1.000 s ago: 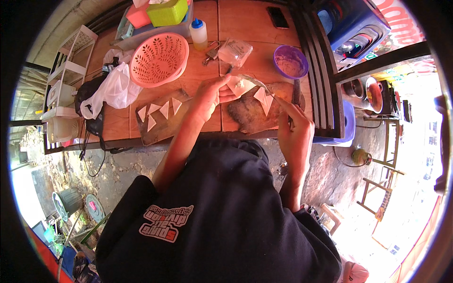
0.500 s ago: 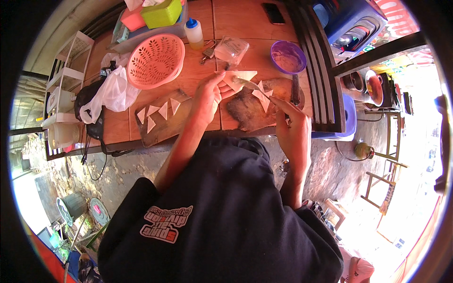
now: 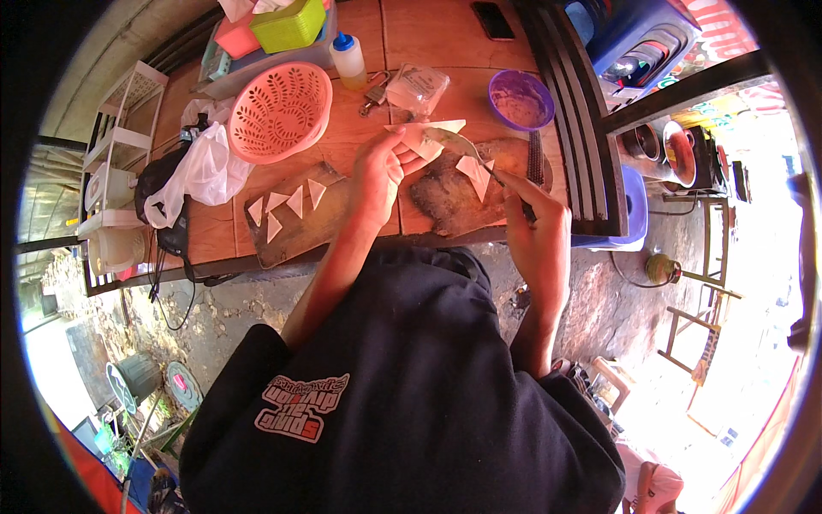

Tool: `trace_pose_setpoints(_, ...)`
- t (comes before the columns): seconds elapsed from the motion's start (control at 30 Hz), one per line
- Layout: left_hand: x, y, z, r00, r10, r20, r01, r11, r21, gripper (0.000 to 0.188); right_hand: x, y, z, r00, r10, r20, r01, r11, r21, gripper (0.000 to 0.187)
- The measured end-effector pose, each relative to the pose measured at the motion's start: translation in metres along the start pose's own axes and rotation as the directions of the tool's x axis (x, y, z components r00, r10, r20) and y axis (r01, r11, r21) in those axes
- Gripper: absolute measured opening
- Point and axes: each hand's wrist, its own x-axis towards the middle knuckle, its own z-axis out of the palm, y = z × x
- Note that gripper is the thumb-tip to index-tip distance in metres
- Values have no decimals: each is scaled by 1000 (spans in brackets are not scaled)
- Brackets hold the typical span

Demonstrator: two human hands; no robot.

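Note:
My left hand (image 3: pixel 383 167) is closed on the edge of a pale, flat triangular piece (image 3: pixel 415 135), held up over the gap between two boards. My right hand (image 3: pixel 535 214) grips the dark handle of a metal spoon (image 3: pixel 471 152), whose tip rests against the face of that piece. Under the spoon, more pale triangles (image 3: pixel 473 176) lie on the right wooden board (image 3: pixel 441 201). Several small filled-looking triangles (image 3: pixel 295 201) sit apart on the left wooden board (image 3: pixel 291 236). Beyond my right hand stands a purple bowl (image 3: pixel 521 100) with pinkish paste in it.
A pink perforated basket (image 3: pixel 280 112) and a white plastic bag (image 3: pixel 201 171) are at the left. Farther back are a blue-capped squeeze bottle (image 3: pixel 348 60), a clear packet (image 3: pixel 417 89), keys (image 3: pixel 372 101) and a phone (image 3: pixel 493 20). Dark slats (image 3: pixel 569 120) border the table's right side.
The spoon has shifted left and up across the triangular piece, its tip now nearer my left fingers. My right hand has turned slightly. My left hand stays nearly in place.

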Motion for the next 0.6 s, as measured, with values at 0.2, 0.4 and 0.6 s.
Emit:
trace_pose_setpoints(0.2,2,1,-5,997,41,64,-38,998,-44,37,2,5,-5,997,74,-1,-74,997,4,25)
trace_pose_setpoints(0.4,5,5,-4,990,49,133,-39,996,-80,38,6,9,-12,996,76,41,-78,996,42,27)
trace_pose_setpoints(0.6,-1,7,1,998,42,54,-37,995,-94,36,6,11,-17,994,106,30,-109,989,105,27)
